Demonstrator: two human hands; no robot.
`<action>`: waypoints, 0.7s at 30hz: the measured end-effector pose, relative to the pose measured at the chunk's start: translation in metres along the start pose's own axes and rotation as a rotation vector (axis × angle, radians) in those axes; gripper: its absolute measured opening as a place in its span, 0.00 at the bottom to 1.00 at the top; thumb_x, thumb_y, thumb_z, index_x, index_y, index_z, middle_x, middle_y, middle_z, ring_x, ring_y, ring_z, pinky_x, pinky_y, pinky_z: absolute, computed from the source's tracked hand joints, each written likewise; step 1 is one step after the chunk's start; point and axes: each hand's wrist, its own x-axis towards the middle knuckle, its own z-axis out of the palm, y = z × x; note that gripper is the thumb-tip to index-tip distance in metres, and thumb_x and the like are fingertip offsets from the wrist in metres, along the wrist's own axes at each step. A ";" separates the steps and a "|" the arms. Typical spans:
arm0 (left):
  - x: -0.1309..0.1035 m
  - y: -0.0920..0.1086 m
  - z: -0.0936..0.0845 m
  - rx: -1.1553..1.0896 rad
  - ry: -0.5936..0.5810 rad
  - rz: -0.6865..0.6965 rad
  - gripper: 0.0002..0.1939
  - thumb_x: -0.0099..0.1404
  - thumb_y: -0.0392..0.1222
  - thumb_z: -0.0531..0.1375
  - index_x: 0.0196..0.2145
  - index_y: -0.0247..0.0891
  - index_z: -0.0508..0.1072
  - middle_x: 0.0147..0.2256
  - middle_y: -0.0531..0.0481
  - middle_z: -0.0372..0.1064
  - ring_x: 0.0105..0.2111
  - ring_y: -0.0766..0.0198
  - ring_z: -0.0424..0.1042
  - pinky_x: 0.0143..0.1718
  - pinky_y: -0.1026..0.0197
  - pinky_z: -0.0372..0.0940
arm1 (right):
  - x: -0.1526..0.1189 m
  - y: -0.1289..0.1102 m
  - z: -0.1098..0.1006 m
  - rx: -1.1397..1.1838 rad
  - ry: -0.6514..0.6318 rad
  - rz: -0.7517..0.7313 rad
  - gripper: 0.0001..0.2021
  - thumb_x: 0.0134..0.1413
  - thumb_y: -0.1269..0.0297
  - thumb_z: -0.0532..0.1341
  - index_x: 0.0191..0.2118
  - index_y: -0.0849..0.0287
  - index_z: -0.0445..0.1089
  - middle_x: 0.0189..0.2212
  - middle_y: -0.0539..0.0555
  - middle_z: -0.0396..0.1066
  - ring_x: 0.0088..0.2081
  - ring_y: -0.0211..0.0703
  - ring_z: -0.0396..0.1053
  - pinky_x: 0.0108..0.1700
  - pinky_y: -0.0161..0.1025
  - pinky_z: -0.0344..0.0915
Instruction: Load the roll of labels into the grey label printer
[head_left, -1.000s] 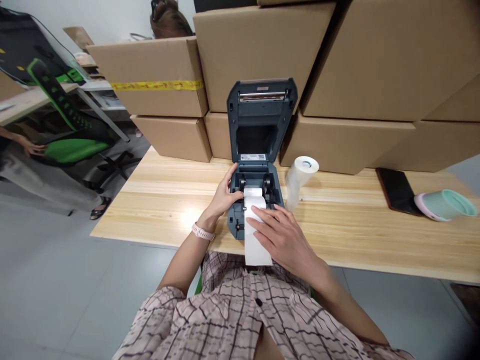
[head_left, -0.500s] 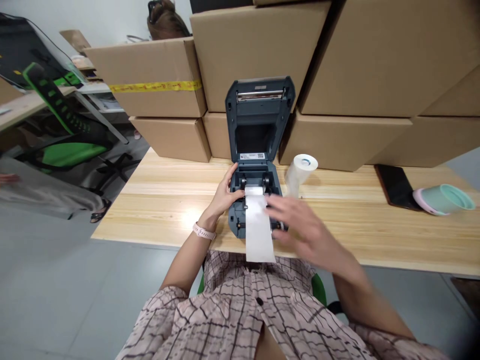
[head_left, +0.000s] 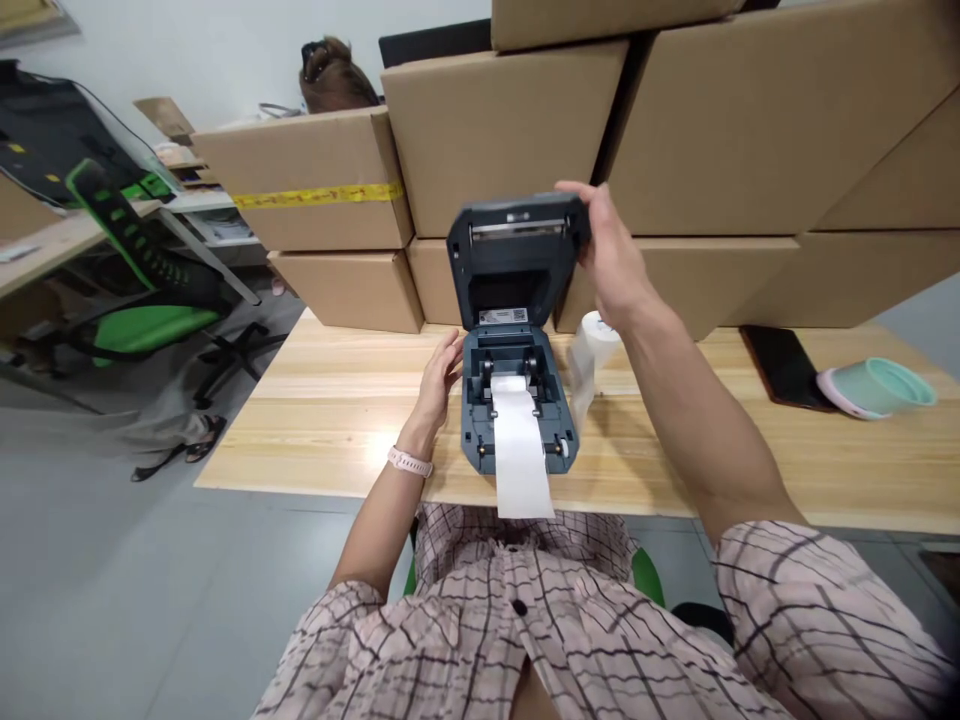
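On the pale wooden tabletop (head_left: 300, 420), our right hand (head_left: 611, 255) pinches the upper right corner of the raised dark-grey plastic lid (head_left: 510, 256), beyond the dark-grey boxy printer base (head_left: 478, 425) whose long axis points away from us, and our left hand (head_left: 435, 388), loosely spread, rests at its left.

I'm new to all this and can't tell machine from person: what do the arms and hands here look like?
They are a person's: the left hand and right hand wear no gloves. A pale pink wristband circles the left wrist; none shows on the right. The loose, pale pinkish sleeves carry a dark-lined check and leave the forearms bare.
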 end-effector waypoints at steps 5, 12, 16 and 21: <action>-0.004 0.008 0.000 0.007 0.113 0.166 0.32 0.67 0.66 0.57 0.60 0.45 0.70 0.64 0.41 0.67 0.66 0.46 0.64 0.63 0.45 0.61 | -0.104 -0.063 -0.014 0.124 -0.052 0.056 0.29 0.73 0.41 0.39 0.65 0.46 0.63 0.64 0.53 0.67 0.67 0.51 0.62 0.69 0.58 0.59; -0.087 0.021 0.025 0.284 0.102 0.349 0.38 0.63 0.55 0.68 0.68 0.53 0.62 0.73 0.49 0.50 0.74 0.47 0.45 0.73 0.44 0.45 | -0.186 -0.071 0.006 0.066 -0.160 0.077 0.17 0.72 0.61 0.52 0.61 0.48 0.68 0.66 0.54 0.65 0.72 0.51 0.53 0.72 0.64 0.53; -0.114 0.005 0.035 0.219 0.105 0.095 0.51 0.61 0.57 0.69 0.73 0.50 0.47 0.75 0.43 0.41 0.74 0.42 0.42 0.73 0.42 0.47 | -0.193 -0.073 0.015 0.116 -0.051 0.126 0.20 0.71 0.65 0.53 0.64 0.47 0.65 0.68 0.54 0.62 0.73 0.51 0.51 0.73 0.63 0.50; -0.113 -0.003 0.038 0.118 0.088 0.082 0.48 0.64 0.55 0.67 0.73 0.47 0.48 0.73 0.41 0.48 0.72 0.44 0.52 0.71 0.44 0.52 | -0.192 -0.074 0.015 0.073 -0.065 0.083 0.18 0.70 0.66 0.53 0.61 0.51 0.69 0.64 0.56 0.67 0.71 0.53 0.54 0.72 0.63 0.52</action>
